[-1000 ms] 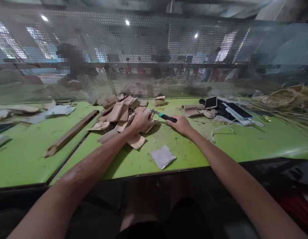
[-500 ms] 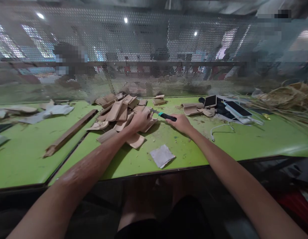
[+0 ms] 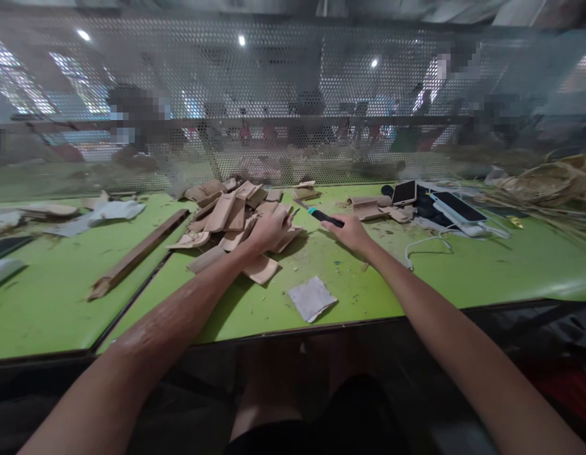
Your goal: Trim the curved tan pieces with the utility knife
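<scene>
My right hand is closed round the black and teal handle of a thin-bladed tool, whose tip points left toward my left hand. My left hand is at the right side of a pile of curved, light brown pieces. Its fingers are pressed together on something small and dark at the fingertips, which I cannot make out. A grey square of paper or cloth lies near the front edge of the green table.
On the left lies a long brown strip, with white paper behind it. A phone, a white device with a cable, and dry fibres are on the right. A perforated screen stands behind.
The tool has drawn back slightly from my left hand, leaving a small gap at its tip. The whole view has shifted a little.
</scene>
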Motion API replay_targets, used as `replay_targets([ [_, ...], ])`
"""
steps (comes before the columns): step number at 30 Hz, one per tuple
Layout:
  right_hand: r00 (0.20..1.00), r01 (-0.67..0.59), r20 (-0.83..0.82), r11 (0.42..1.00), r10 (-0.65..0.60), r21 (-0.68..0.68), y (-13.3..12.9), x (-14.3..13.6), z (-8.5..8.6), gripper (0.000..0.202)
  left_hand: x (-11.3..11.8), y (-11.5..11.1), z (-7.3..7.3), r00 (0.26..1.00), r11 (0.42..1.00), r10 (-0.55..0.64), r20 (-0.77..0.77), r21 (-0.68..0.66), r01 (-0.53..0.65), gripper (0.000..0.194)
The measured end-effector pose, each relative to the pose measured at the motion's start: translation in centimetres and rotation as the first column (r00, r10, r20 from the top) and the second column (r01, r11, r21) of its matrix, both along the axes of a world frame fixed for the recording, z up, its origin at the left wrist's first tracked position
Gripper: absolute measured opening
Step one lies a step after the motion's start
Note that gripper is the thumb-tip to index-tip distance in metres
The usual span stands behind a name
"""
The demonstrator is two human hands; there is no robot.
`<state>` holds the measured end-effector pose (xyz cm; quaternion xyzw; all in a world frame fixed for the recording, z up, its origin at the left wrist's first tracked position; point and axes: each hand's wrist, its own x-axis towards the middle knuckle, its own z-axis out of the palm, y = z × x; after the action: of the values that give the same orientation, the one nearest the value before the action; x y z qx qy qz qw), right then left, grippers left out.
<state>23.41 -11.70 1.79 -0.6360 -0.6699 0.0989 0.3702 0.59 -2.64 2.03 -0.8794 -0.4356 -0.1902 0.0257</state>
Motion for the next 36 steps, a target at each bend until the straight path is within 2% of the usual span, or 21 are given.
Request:
replay_targets([
  [4, 0.998, -0.051, 0.034, 0.999, 0.051, -0.016, 0.2, -0.4, -0.4, 0.051, 0.1, 0.4, -0.4, 1.000, 1.000, 0.007, -0.003, 0.018, -0.007, 0.044],
  [10, 0.998, -0.061, 0.033, 0.998, 0.062, -0.011, 0.2, -0.3, -0.5, 0.050, 0.1, 1.0, -1.0, 1.000, 0.999, -0.005, 0.013, 0.049, 0.004, 0.049],
  [18, 0.998, -0.070, -0.014, 0.997, 0.069, -0.036, 0.2, -0.5, -0.8, 0.051, 0.0, 0.9, -0.6, 0.999, 0.999, -0.042, 0.035, 0.012, 0.042, 0.044],
  [25, 0.995, -0.018, 0.097, 1.000, 0.018, -0.006, 0.1, -0.6, -0.6, 0.050, 0.1, 1.1, -0.7, 0.996, 0.999, -0.046, 0.072, 0.003, 0.046, 0.041],
  [28, 0.988, 0.044, 0.148, 0.999, -0.048, 0.025, 0.3, -0.2, -0.6, 0.050, 0.1, 1.1, -0.9, 0.997, 0.999, -0.041, 0.073, 0.027, 0.039, 0.044],
  [32, 0.977, 0.157, 0.142, 0.987, -0.160, 0.031, 0.8, 1.0, -0.8, 0.051, 0.0, 0.9, -0.9, 0.994, 0.996, -0.055, 0.093, 0.076, 0.048, 0.043],
  [36, 0.983, 0.154, 0.094, 0.986, -0.160, 0.062, 1.0, 1.4, -0.8, 0.052, 0.0, 0.7, -0.7, 0.996, 0.996, -0.058, 0.071, 0.066, 0.053, 0.042],
])
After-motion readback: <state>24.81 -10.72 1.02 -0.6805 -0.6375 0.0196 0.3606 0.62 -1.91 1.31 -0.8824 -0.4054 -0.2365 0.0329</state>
